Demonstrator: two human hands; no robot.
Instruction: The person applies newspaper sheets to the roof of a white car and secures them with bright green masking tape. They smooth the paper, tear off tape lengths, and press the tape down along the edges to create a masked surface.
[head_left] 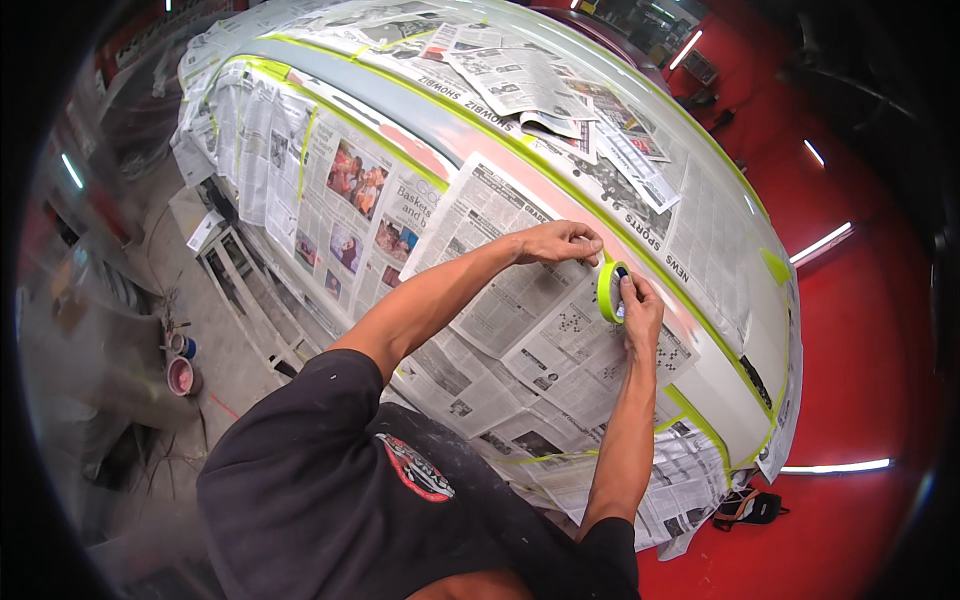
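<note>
Newspaper (495, 315) sheathes the car (720, 395); our right hand (642, 308) curls tightly round the tape roll (604, 290), left hand (558, 243) pinches, apparently, the tape end: keep it taut!

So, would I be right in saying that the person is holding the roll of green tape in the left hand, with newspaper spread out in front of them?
Not quite: the head view shows the roll of green tape in the right hand, not the left. The newspaper is indeed spread out in front of them.
</note>
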